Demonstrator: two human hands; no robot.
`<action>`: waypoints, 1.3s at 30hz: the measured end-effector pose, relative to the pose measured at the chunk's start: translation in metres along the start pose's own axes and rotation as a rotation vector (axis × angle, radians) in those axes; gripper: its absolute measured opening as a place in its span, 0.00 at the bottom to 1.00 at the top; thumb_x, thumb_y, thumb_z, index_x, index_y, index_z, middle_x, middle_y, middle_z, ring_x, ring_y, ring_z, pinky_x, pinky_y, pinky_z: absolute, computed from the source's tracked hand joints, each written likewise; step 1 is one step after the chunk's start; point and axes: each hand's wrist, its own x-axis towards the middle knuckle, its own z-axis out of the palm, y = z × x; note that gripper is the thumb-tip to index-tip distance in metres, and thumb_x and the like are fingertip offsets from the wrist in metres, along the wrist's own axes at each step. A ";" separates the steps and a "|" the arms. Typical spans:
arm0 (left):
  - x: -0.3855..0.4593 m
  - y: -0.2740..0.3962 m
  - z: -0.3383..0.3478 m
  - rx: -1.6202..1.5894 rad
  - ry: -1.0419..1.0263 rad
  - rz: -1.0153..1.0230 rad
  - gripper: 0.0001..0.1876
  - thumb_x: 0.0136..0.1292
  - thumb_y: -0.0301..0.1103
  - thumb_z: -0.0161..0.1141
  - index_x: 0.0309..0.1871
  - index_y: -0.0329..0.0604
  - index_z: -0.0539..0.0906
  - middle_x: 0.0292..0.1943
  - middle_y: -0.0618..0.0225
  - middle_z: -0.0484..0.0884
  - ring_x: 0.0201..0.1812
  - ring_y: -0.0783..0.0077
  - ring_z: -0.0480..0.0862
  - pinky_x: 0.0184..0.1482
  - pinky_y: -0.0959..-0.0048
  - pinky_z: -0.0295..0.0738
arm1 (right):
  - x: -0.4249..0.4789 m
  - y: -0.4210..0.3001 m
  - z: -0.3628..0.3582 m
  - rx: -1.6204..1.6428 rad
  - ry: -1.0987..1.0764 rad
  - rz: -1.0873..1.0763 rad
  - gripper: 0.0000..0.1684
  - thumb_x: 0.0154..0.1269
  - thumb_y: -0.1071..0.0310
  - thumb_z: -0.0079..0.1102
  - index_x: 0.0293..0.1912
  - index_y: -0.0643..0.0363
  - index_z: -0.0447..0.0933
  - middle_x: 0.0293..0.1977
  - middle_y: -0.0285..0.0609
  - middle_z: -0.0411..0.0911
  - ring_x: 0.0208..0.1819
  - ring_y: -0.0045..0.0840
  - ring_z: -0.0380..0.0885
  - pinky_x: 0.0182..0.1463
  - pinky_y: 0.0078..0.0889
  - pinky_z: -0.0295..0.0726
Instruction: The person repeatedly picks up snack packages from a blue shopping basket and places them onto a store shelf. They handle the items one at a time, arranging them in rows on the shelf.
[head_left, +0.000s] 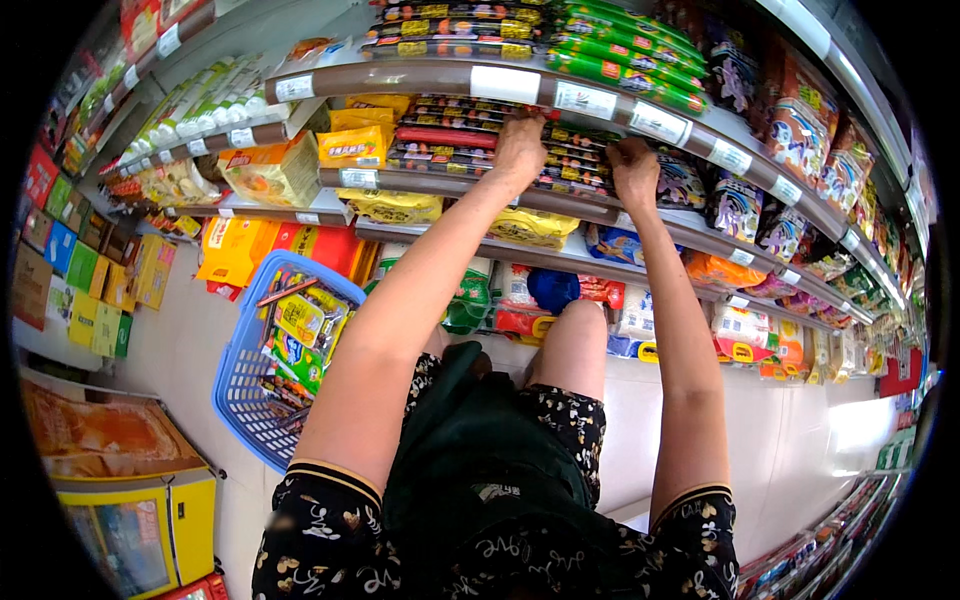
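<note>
On the middle shelf lie stacks of black packets (577, 161) with yellow and orange print, probably packaged sausages. My left hand (521, 150) reaches in over them, at the left end of the right-hand stack. At that stack's other end is my right hand (636, 176), fingers curled against the packets. The fingertips of both hands are partly hidden, so a firm grip cannot be made out. A red sausage-shaped packet (446, 137) lies across the left-hand stack. Just left of it stand yellow packets (352, 144).
A blue plastic basket (251, 300) with assorted packets stands on the floor by my left arm. Green and black packets (630, 56) fill the shelf above, behind a price-label rail (505, 84). Bagged goods (637, 315) sit below, near my knees. A yellow cabinet (193, 525) stands at lower left.
</note>
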 end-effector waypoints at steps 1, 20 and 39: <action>-0.001 0.000 0.003 0.041 -0.001 0.011 0.22 0.52 0.19 0.55 0.54 0.33 0.76 0.36 0.45 0.82 0.42 0.49 0.82 0.47 0.61 0.78 | 0.001 0.005 0.004 -0.030 0.019 -0.016 0.16 0.56 0.61 0.62 0.39 0.64 0.79 0.33 0.55 0.80 0.38 0.46 0.79 0.46 0.41 0.76; -0.223 -0.110 -0.119 0.284 0.587 0.117 0.17 0.48 0.26 0.59 0.44 0.45 0.79 0.46 0.57 0.74 0.52 0.51 0.71 0.55 0.54 0.63 | -0.145 -0.066 -0.035 -0.104 -0.078 -0.587 0.18 0.61 0.75 0.55 0.52 0.65 0.72 0.51 0.53 0.70 0.54 0.44 0.68 0.58 0.41 0.64; -0.307 -0.116 -0.245 0.490 -0.056 -0.683 0.11 0.56 0.22 0.52 0.43 0.37 0.73 0.35 0.53 0.80 0.39 0.50 0.80 0.45 0.64 0.73 | -0.240 -0.118 -0.035 0.176 -0.459 -0.403 0.13 0.52 0.82 0.57 0.41 0.68 0.76 0.40 0.52 0.75 0.42 0.43 0.74 0.46 0.39 0.74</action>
